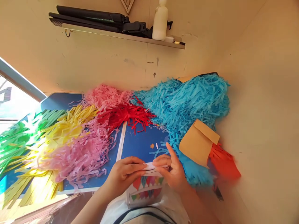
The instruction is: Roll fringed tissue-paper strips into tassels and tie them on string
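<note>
Close to my body, I hold a packet point(147, 194) by its folded white top edge. Rows of coloured bunting or tassels show on its front; whether they are printed on it or inside it I cannot tell. My left hand point(121, 175) pinches the left part of the white edge between thumb and fingers. On the right part, my right hand point(174, 174) pinches the same edge, its index finger raised. Blue fringed tissue paper point(187, 105) is heaped just beyond my right hand, and a brown paper envelope point(198, 143) lies on it.
Pink point(107, 96), red point(127, 115), lilac point(86, 152), yellow point(70, 124) and green fringes point(18, 137) cover much of the blue table point(137, 137). Orange fringe point(224, 161) hangs at the right. A wall shelf point(112, 34) bears a black hair straightener point(93, 17) and a white bottle point(160, 21).
</note>
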Demonstrator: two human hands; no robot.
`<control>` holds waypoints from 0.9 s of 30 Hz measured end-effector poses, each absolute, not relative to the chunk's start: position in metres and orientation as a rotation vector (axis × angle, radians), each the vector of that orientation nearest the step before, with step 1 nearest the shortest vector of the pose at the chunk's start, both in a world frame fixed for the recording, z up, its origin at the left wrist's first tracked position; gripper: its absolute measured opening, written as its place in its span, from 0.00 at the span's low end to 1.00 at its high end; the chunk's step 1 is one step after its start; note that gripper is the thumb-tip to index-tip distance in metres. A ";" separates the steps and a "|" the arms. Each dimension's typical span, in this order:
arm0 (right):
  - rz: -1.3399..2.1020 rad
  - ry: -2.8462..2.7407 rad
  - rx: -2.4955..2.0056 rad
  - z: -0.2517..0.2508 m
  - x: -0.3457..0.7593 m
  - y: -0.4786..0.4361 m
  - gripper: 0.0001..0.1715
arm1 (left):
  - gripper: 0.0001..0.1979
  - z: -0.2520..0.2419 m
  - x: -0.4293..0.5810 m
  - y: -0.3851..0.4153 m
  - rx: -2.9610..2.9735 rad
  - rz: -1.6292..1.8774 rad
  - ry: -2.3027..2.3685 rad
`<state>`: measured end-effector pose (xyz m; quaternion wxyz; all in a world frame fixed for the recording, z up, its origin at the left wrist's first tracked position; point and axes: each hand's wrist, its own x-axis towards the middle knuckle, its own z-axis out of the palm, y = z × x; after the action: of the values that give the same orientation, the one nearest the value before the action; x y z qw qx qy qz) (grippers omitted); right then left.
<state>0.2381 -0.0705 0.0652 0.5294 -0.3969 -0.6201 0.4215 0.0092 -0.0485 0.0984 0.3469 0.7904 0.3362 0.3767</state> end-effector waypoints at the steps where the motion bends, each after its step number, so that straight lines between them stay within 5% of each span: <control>1: 1.005 -1.460 -0.962 0.064 0.236 -0.072 0.46 | 0.11 0.097 0.009 -0.049 2.061 0.985 0.877; 9: 0.987 -1.417 -0.898 0.076 0.227 -0.072 0.47 | 0.11 0.111 0.008 -0.049 2.324 1.136 0.831; 18: 0.812 -1.583 -0.357 0.152 0.213 -0.038 0.55 | 0.10 0.203 -0.018 -0.054 2.745 1.260 0.880; 27: 0.931 -1.472 -0.415 0.138 0.206 -0.022 0.50 | 0.10 0.188 -0.021 -0.039 2.815 1.308 0.931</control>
<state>0.2060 -0.0221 0.1379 0.6252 -0.1811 -0.6416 0.4059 -0.0215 -0.0388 0.1876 -0.0495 0.8676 0.2869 0.4031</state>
